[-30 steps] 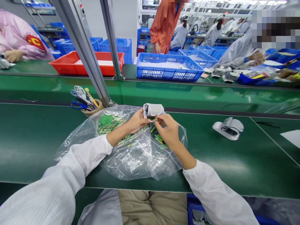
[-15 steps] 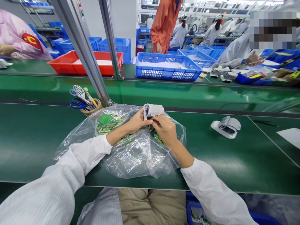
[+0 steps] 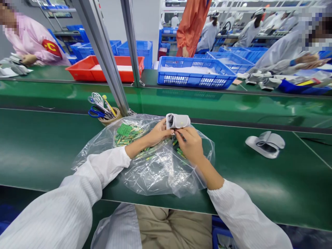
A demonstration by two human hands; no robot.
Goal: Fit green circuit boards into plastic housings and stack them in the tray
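from here the grey cuff [image 3: 181,121] looks partway done, held near the worktop [image 3: 46,145]'s far edge, left hand [image 3: 157,135] closed on its side, right hand [image 3: 191,143] pinched underneath (can't tell on what), and the other cuff [image 3: 264,143] farther right could be finished or waiting, dunno

The arms are covered by long, loosely cut sleeves in white. The left sleeve [image 3: 77,193] is marked by fine, closely set lines and is broken into soft, bulky folds; the right sleeve [image 3: 249,211] is made of similar white cloth and is likewise creased. Both are gathered at the end into puckered cuffs [image 3: 216,186], and the left hand [image 3: 158,134] and right hand [image 3: 192,143] are left ungloved. Below, khaki trousers [image 3: 176,228] are worn, heavily wrinkled, partly overlapped by a pale grey-blue garment panel [image 3: 119,228], finely striped.
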